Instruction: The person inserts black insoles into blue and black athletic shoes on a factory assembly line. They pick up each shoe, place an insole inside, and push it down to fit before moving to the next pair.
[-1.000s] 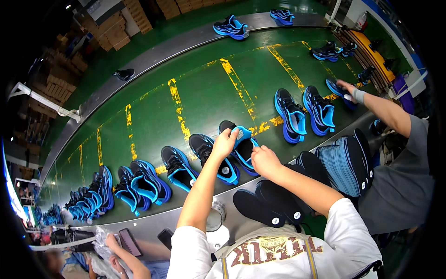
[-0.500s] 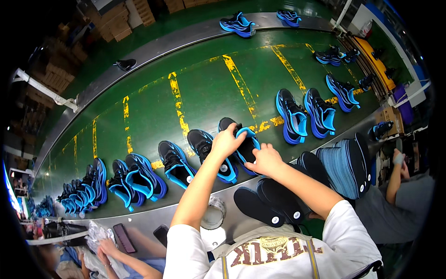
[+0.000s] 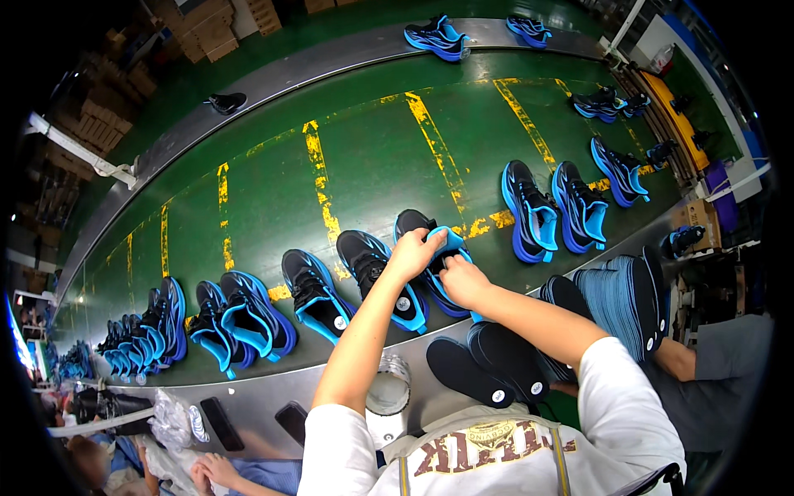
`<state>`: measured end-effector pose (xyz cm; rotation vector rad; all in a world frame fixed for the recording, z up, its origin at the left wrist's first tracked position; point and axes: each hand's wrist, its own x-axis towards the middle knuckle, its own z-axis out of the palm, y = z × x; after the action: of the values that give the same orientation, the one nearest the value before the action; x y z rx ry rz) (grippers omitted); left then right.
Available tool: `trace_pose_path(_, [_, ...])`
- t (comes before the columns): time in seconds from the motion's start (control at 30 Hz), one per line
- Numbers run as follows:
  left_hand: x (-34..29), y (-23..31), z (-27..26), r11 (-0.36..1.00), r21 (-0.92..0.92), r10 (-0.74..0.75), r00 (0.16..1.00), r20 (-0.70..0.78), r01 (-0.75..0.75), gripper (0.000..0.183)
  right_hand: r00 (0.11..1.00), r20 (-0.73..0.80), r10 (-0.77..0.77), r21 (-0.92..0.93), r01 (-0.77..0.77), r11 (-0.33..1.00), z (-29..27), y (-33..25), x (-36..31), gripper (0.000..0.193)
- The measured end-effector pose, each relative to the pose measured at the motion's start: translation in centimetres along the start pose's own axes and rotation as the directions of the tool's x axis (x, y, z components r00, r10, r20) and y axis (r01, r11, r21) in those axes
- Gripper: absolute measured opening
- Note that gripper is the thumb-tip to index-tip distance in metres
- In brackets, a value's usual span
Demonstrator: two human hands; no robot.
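While your left hand [image 3: 412, 255] pinches the light-blue-lined tongue [image 3: 447, 240] of a black-and-blue running shoe [image 3: 410, 221], your right hand [image 3: 466, 282] has its fingers curled at the shoe's opening; whether they grip anything, I cannot tell. The shoe sits at the near edge of the green conveyor belt [image 3: 265, 198], just right of a matching shoe [image 3: 357, 246]. Black insoles [image 3: 461, 370] lie on the steel ledge [image 3: 265, 395] bordering that edge.

Shoes [image 3: 359, 251] crowd the left grip [image 3: 415, 253]; green belt [image 3: 372, 165] beyond lies open.
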<state>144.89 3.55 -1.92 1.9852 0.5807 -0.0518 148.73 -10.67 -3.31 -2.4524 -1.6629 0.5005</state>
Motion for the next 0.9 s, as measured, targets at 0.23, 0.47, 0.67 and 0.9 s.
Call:
trace_pose_path(0.23, [0.1,-0.3,0.1,1.000,0.000,-0.018,0.998,-0.060,0.018,0.047,0.990,-0.129,-0.053,0.017,0.056,0.998,0.6,0.4,0.4,0.014])
trace_pose_path(0.47, [0.3,-0.3,0.6,1.000,0.014,-0.008,0.998,-0.059,0.009,0.045,1.000,0.020,-0.015,0.000,0.015,1.000,0.8,0.9,1.0,0.017])
trace_pose_path(0.67, [0.1,-0.4,0.4,0.999,0.010,-0.038,0.998,-0.057,0.039,0.043,0.922,0.385,0.026,-0.174,0.045,0.984,-0.1,0.2,2.2,0.025])
trace_pose_path(0.9, [0.1,-0.2,-0.1,0.995,-0.089,-0.055,0.998,-0.011,0.054,0.043,0.861,0.508,-0.025,-0.427,0.276,0.861,0.7,0.0,3.4,0.024])
